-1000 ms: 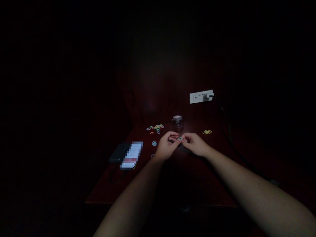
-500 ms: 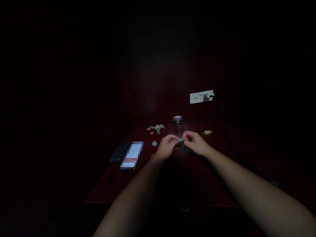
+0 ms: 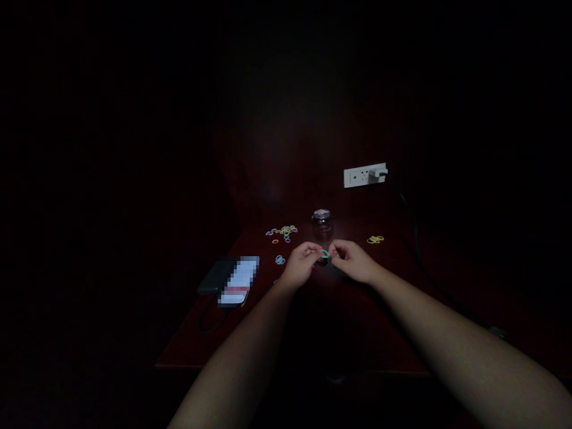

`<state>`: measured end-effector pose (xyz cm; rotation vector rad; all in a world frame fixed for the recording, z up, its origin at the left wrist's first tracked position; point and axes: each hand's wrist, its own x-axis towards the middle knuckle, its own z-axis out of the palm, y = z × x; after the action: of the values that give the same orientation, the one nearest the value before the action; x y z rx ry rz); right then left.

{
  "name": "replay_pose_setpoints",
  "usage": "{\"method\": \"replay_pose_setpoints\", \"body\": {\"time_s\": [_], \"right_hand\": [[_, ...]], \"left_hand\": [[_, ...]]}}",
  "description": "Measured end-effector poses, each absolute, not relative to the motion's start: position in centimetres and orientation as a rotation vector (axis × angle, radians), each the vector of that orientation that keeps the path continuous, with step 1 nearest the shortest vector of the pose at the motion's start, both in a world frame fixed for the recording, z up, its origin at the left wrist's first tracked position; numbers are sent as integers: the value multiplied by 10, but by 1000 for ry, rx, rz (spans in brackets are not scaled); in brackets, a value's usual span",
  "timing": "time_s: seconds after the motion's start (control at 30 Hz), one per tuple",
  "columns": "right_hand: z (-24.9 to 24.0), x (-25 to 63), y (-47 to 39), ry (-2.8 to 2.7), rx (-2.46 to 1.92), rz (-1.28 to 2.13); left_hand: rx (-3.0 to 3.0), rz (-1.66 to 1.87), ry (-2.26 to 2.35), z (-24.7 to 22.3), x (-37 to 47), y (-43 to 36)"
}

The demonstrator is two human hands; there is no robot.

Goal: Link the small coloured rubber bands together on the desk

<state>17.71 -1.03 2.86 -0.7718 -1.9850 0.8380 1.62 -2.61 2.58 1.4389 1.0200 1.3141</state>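
Between my two hands is a small green hair tie [image 3: 325,254], its loop showing in the gap. My left hand [image 3: 304,262] is closed, pinching it at the left with thumb and fingers. My right hand [image 3: 351,259] is closed too, its fingertips on the loop's right side. Left of my left hand lie a few light blue hair ties [image 3: 280,260]. A mixed-colour scatter of hair ties [image 3: 286,231] sits farther back, and yellow hair ties [image 3: 375,239] lie beyond my right hand. Another tie is partly hidden by my left wrist.
A clear lidded jar [image 3: 322,223] stands behind my hands. At left on the dark red table [image 3: 201,351] lie a lit phone [image 3: 240,280] and a dark flat box [image 3: 217,276] with a cable. A wall socket [image 3: 365,175] holds a plug; a dark cable runs down at right.
The green hair tie has gone from stretched narrow to a rounder, slacker loop. My right hand has shifted slightly left and down, closer to my left hand.
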Motion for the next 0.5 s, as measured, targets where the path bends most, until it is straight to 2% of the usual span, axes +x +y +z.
{"method": "replay_pose_setpoints", "body": {"time_s": [0.37,0.5], "right_hand": [[31,178,-11,-1937,-785,845],[33,178,-11,-1888,-799,887]], "left_hand": [[1458,1327,1007,25,17,-27],[1542,1585,1137,31,3,-22]]}}
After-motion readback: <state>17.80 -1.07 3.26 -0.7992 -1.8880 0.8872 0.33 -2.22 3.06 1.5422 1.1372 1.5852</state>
